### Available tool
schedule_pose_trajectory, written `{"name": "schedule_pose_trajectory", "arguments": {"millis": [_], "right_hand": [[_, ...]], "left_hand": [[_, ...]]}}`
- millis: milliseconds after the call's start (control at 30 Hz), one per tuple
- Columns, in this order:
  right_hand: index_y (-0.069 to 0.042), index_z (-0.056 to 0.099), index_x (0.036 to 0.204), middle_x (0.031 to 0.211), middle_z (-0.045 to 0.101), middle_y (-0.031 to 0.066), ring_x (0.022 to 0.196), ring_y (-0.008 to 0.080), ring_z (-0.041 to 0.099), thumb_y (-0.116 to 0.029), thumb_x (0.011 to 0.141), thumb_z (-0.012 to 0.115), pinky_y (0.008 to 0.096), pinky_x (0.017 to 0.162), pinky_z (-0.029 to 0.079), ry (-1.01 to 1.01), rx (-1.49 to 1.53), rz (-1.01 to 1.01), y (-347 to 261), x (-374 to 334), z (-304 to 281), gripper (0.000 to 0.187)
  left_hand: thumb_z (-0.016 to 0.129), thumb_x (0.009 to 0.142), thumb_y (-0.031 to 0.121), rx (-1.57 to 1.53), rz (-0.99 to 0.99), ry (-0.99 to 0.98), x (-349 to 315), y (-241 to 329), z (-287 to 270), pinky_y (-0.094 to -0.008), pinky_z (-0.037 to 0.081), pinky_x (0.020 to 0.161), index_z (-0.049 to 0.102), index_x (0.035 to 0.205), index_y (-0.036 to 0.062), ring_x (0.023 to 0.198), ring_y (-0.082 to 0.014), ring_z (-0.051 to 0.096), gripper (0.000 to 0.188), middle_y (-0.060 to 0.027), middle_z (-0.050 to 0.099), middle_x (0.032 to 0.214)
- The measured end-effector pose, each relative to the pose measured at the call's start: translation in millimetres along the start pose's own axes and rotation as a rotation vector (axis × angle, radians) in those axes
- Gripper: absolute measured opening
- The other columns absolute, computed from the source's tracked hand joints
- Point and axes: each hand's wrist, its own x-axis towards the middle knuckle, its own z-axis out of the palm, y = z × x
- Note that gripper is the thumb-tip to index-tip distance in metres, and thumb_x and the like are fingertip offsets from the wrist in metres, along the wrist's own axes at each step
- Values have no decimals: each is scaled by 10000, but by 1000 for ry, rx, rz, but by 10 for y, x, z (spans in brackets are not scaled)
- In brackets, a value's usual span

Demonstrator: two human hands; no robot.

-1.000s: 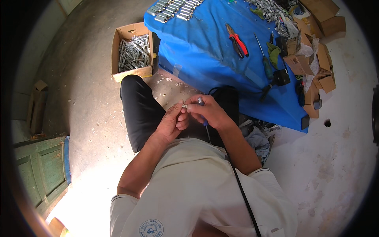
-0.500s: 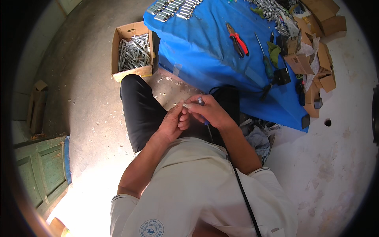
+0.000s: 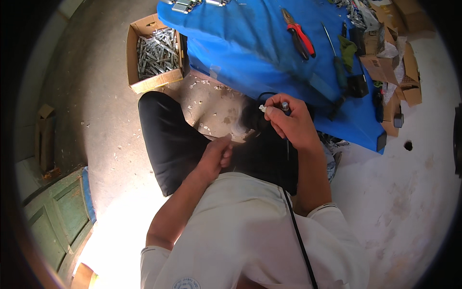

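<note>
The two hands are apart. The left hand is curled, thumb uppermost; whether anything is tucked inside it, I cannot tell. The right hand, at two o'clock from it, is raised, with thumb and fingers closed on a small whitish piece.

Biggest of the surroundings is the blue-covered table, spreading from twelve towards two o'clock of the hands. Piled cardboard boxes stand along its far right edge, at two o'clock from the right hand. A green panelled door lies at eight o'clock from the left hand; at eleven, an open carton holds a heap of slim metal pieces.

On the table, red-and-black pliers lie at twelve o'clock from the right hand, a green-handled screwdriver at one. A slim tool sits in the right hand's grasp, shank towards six. The whitish piece pokes out at ten o'clock from that hand.
</note>
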Motion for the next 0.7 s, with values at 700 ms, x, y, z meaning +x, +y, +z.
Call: {"name": "schedule_pose_trajectory", "arguments": {"millis": [700], "right_hand": [[13,630,896,779,625,30,706,85,559,-61,791,612,224,656,458,121,-167,78,230,762,-10,129]], "left_hand": [[587,891,384,152,-279,-33,516,146,-3,-201,247,393,502,780,99,446,-61,340,318,20,438,598]]}}
